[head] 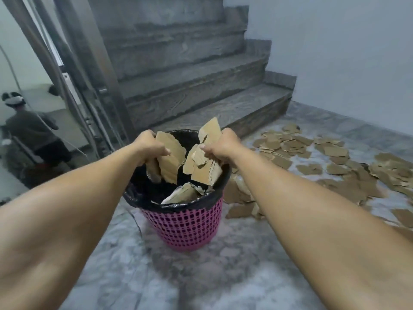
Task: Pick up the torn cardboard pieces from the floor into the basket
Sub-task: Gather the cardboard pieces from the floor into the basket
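Grey marble-patterned floor (201,276) runs to a dark stone staircase (190,70) at the far side, where we see pale walls. We find a pink basket (185,224) with a black liner (138,186) at centre, some cardboard inside. Our left hand (149,145) and right hand (220,145) each grasp torn cardboard pieces (169,159) over it; more scraps (335,166) lie on the right.

Two bare forearms reach in from the lower corners, with no sleeve, watch, ring or glove showing, ending in an ungloved left hand (150,145) and an ungloved right hand (223,145), both with short, plain nails.
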### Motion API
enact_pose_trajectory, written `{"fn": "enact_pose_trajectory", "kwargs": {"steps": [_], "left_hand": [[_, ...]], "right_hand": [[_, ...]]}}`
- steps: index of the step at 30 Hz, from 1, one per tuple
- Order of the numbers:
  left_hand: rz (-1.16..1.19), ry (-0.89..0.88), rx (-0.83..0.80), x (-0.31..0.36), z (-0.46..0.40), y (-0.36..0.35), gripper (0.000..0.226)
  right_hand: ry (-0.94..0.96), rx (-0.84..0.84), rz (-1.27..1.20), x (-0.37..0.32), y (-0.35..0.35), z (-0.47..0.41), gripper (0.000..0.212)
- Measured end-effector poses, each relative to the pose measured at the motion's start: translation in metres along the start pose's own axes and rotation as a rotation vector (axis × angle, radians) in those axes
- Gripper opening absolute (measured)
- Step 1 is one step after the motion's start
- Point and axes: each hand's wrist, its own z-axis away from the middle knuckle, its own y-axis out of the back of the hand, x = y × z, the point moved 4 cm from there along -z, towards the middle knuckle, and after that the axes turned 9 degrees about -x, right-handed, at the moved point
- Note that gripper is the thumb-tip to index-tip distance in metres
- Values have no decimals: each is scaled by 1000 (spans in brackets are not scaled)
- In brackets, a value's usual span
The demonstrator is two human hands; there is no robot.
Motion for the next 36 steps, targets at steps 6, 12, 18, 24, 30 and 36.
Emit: {"fn": "enact_pose_trajectory", "kwargs": {"steps": [6,12,18,24,30,36], "left_hand": [[-16,46,-106,-31,-14,-26,79],[-110,-109,-64,-3,1,-58,63],[-329,-383,83,67,61,-113,45],[-456,-408,-228,110,126,-225,55],[-642,-353,-507,101,152,-331,63],[-675,-318,-629,72,126,-418,74]], "right_hand": [[-41,-19,-103,29,-10,-14,25],[-37,-38,-156,59,35,19,19],[-253,-102,-18,142,110,101,22],[-563,-77,-54,254,172,207,48],[-817,27,-270,345,184,287,69],[-1017,328,-653,439,150,318,71]]}}
